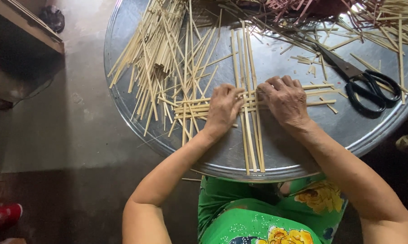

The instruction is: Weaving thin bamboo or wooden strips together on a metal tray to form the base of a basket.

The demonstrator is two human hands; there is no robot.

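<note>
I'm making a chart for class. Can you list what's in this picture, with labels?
Place: round metal tray on a lap
Left hand: pressing flat on crossed bamboo strips
Right hand: pressing the same strips, fingers curled at the crossing
Loose strips: piled on the tray's left
Scissors: black-handled, lying on the tray's right
Reddish strips: far edge

Dim surroundings, soft glare on the metal tray (122, 27), sharp focus
</note>
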